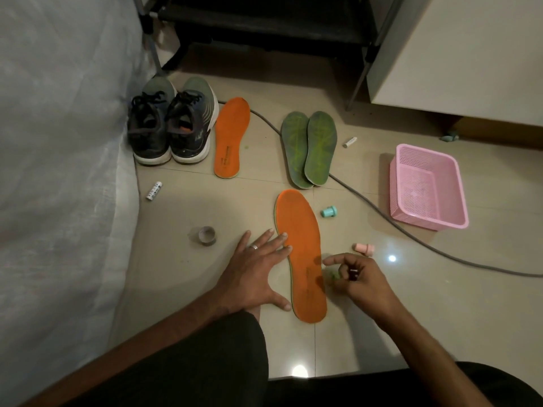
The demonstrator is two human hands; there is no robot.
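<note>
Your left hand (pixel 258 268) rests flat against the orange insole (pixel 299 245), right hand (pixel 363 279) pinching a green piece (pixel 335 276); most work seems ahead.

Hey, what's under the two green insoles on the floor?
A grey cable goes under the green insoles on their left side and comes out at the lower right; the stretch between is hidden. The right insole also overlaps the left one, covering part of it.
</note>
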